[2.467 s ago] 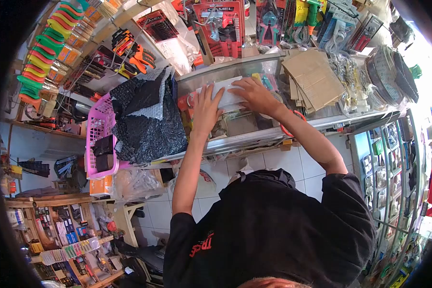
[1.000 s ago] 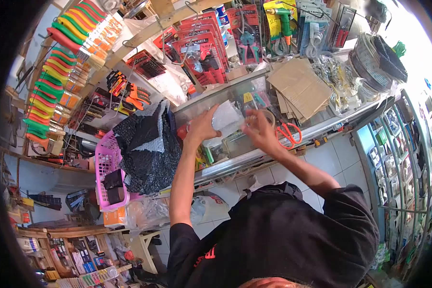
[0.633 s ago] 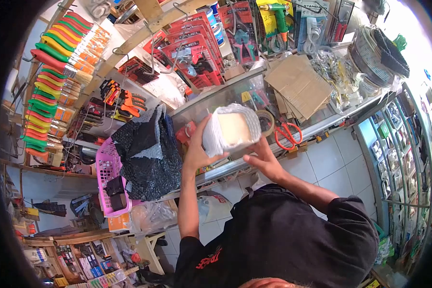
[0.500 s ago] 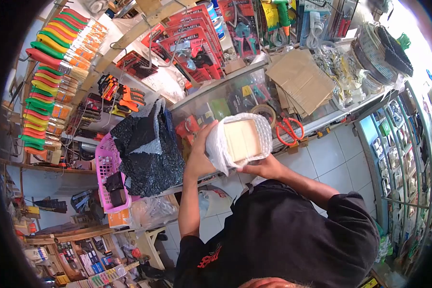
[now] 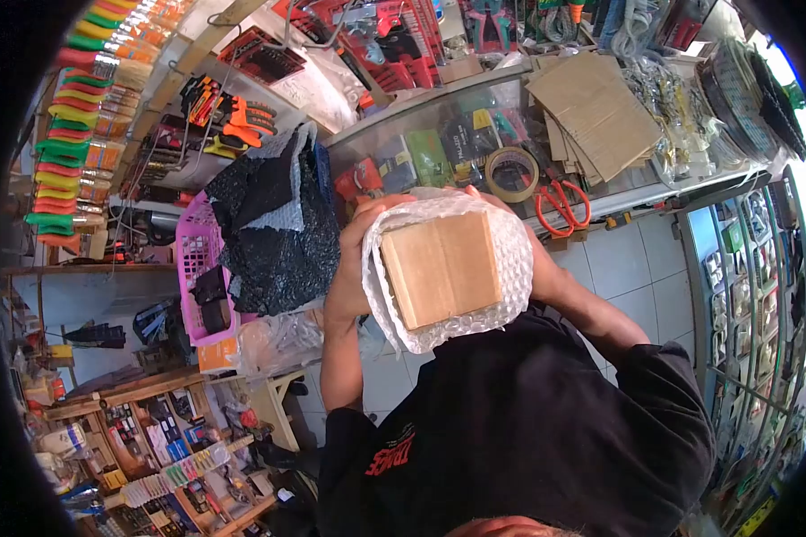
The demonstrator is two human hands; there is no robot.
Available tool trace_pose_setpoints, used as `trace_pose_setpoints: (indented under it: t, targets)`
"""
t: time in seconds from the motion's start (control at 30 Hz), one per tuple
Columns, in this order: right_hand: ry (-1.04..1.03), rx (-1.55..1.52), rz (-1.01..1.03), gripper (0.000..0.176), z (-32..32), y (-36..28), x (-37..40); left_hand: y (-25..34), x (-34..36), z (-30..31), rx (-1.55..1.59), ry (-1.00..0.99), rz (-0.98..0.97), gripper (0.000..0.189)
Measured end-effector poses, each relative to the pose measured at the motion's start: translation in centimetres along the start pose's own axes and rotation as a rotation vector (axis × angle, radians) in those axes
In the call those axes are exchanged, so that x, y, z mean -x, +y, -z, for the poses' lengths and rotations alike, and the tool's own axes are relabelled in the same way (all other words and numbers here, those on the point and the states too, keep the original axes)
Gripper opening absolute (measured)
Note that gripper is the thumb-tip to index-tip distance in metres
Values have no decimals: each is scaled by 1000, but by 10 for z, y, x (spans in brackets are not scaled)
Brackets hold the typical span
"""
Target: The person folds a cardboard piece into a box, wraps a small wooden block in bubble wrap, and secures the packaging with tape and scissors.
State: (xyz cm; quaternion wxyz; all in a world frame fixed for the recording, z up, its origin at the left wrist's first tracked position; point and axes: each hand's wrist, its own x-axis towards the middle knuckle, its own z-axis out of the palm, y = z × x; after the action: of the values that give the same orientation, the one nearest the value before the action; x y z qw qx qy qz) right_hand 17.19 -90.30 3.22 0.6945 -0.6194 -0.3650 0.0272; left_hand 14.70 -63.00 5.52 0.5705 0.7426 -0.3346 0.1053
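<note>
A cardboard box (image 5: 443, 268), wrapped round its sides in white bubble wrap (image 5: 515, 277), is held up in front of my chest. One brown face of it shows bare at the open end of the wrap. My left hand (image 5: 356, 246) grips the package from the left, fingers curled round its far side. On the right, my right hand (image 5: 544, 268) holds the other side; most of its fingers are hidden behind the wrap.
Beyond the package, a glass counter (image 5: 403, 116) carries a roll of tape (image 5: 511, 174), red-handled scissors (image 5: 562, 210) and flat cardboard pieces (image 5: 595, 112). At left, black bubble wrap (image 5: 273, 242) lies over a pink basket (image 5: 188, 268). Paintbrushes (image 5: 76, 152) hang farther left.
The package has come closer to the camera, and its cardboard face looks larger and is tilted more toward me. Both hands have moved with it, keeping hold. The view has shifted slightly.
</note>
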Motion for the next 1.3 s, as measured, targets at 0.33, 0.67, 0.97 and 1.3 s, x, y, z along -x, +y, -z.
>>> trace_pose_setpoints:
  t: [0.33,0.67,0.97,1.3]
  targets:
    - [34,-105,-345,124,0,-22,-9,41,-13,-1,174,17,617,144]
    - [143,-266,-410,75,-16,-9,-6,46,-17,-17,233,30,696,113]
    - [147,-242,-481,63,-24,-3,-9,36,-9,-22,256,84,718,100]
    - [74,-339,-470,68,-21,11,-8,35,-12,-20,158,159,666,101]
